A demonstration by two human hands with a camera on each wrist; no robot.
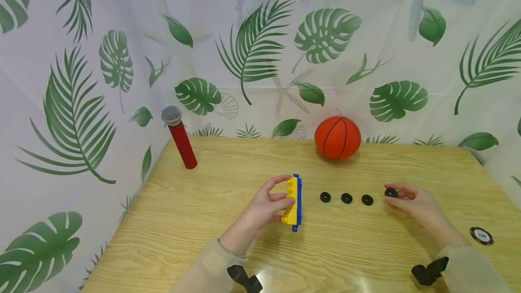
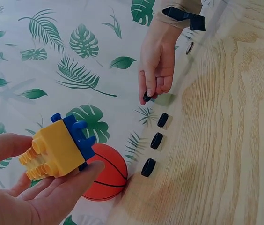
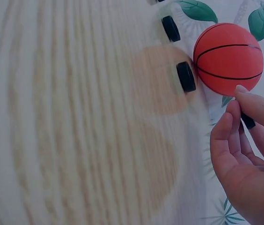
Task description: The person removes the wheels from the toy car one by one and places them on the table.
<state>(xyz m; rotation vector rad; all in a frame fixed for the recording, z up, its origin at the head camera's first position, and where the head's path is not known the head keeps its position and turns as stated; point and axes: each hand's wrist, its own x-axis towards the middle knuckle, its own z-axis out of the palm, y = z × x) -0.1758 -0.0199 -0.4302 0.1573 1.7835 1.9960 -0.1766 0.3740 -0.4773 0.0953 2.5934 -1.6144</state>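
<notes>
My left hand [image 1: 266,205] holds a toy block piece [image 1: 292,200], yellow studded bricks on a blue base with small pegs, tipped on its side above the table. In the left wrist view the yellow brick [image 2: 57,150] sits between thumb and fingers. At the right, my right hand [image 1: 415,205] pinches a small black toy wheel [image 1: 391,192] between thumb and fingertips. Three more black wheels, a left one [image 1: 325,197], a middle one [image 1: 346,198] and a right one [image 1: 367,200], lie in a row on the table between the hands.
An orange-red toy basketball [image 1: 338,138] stands at the back of the wooden table [image 1: 171,238]. A red microphone [image 1: 181,139] stands at the back left. By the right forearm lies a round black-and-white chip [image 1: 481,235]. A leaf-patterned cloth [image 1: 264,116] hangs behind.
</notes>
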